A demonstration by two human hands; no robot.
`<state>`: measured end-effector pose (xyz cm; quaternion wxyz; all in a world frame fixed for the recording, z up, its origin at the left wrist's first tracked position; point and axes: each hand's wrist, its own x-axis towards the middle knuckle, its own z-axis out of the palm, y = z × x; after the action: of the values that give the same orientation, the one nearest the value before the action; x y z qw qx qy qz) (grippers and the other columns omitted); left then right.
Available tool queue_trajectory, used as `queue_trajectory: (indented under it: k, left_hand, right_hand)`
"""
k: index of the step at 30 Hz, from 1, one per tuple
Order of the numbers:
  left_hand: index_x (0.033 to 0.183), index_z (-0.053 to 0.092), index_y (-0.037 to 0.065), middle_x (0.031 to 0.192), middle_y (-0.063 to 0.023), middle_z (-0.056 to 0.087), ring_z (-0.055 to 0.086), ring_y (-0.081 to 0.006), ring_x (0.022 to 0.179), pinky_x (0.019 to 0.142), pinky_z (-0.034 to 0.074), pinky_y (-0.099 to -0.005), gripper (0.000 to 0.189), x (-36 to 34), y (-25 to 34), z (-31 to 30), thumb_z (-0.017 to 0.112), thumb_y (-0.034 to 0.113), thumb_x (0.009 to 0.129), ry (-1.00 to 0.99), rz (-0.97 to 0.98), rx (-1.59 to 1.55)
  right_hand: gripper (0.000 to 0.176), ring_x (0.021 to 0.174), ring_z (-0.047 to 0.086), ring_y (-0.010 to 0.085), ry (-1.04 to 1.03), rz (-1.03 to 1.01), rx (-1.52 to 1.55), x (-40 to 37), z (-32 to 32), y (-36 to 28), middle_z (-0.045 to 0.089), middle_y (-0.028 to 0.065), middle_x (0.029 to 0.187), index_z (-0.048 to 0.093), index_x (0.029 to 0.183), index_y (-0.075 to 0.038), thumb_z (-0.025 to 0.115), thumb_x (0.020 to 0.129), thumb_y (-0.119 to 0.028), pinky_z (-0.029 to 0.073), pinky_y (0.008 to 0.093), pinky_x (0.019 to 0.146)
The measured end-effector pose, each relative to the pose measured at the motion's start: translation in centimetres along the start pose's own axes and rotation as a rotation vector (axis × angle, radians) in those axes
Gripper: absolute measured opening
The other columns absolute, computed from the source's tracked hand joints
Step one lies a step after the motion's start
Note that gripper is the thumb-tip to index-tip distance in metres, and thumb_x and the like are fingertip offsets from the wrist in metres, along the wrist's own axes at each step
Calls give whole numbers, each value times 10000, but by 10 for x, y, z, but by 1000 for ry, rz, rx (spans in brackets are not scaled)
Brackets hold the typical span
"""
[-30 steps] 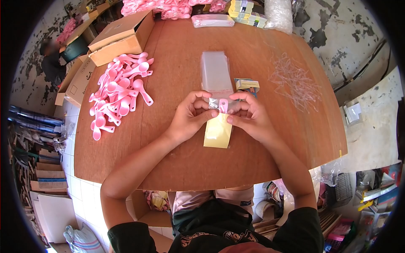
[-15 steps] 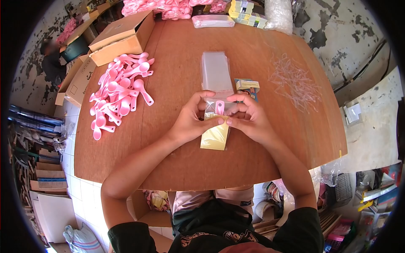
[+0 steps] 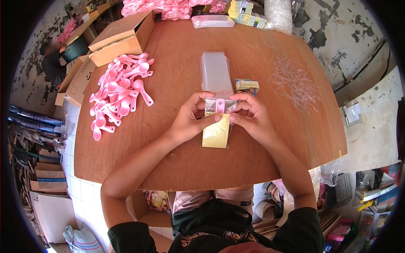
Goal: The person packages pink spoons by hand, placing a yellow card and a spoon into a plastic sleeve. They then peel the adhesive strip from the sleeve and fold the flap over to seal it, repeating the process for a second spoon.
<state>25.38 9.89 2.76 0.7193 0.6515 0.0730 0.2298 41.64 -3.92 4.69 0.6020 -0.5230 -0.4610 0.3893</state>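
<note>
Between my two hands is a clear plastic bag with a pink spoon and a pale yellow card in it. Only the spoon's handle end, with its hole, shows above the card. My left hand pinches the bag's left side, thumb on top near the card's upper edge. On the right side, my right hand grips the bag between thumb and fingers. Just beyond lies a stack of clear bags, with a few small printed cards to its right.
Many loose pink spoons lie at the left, near a cardboard box. Thin plastic strips are scattered at the right. Packed pink items, yellow bundles and a plastic roll line the far edge. Another person is at far left.
My right thumb has moved right, away from the left thumb, toward the bag's edge. The bag's upper part looks flatter and more spread. The card has shifted slightly.
</note>
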Motion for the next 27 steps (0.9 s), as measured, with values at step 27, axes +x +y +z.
queue_trajectory:
  k: [27]
  left_hand:
    - [1203, 487, 13, 1068, -88, 651, 610, -116, 951, 803, 504, -276, 333, -10, 31, -6, 626, 43, 902, 59, 45, 44]
  right_hand:
    - [364, 771, 615, 112, 115, 22, 36, -1, -1, -8, 616, 53, 839, 480, 1203, 3, 645, 888, -72, 526, 261, 678]
